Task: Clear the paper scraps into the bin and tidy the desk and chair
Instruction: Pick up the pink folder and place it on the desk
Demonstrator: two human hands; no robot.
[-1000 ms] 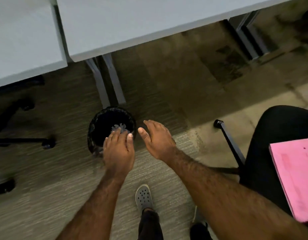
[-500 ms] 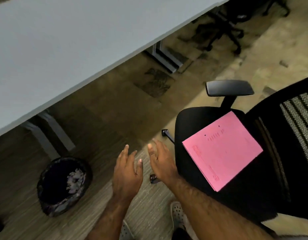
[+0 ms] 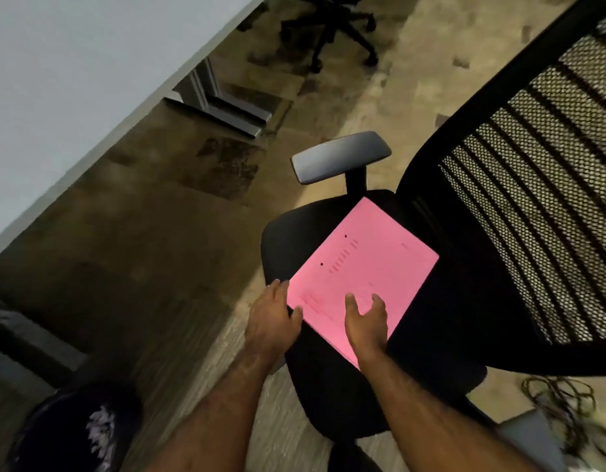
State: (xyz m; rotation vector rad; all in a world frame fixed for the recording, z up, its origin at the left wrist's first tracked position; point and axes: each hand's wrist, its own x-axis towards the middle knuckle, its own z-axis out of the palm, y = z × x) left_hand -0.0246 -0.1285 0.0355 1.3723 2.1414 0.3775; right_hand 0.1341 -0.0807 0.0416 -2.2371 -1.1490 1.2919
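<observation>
Pink folder (image 3: 363, 277) is lying flat on the black seat (image 3: 332, 396) of the office chair, turned so one corner points at the armrest (image 3: 340, 157); left hand (image 3: 272, 321) sits at the folder's near-left edge with fingers spread, looks like it's touching the edge but hard to be sure; right hand (image 3: 366, 321) is over the near corner, fingers loosely curled and apart, not clamped on anything. Mesh backrest (image 3: 533, 199) rises on the right; bin (image 3: 73, 434) with a black liner is down at the near left on the carpet, pale paper scraps (image 3: 99, 430) visible inside, a bit blurry. White desk (image 3: 73, 80) runs across the far left; another chair base (image 3: 329, 25) sits far back; tangle of cables (image 3: 563, 403) on the floor at near right.
</observation>
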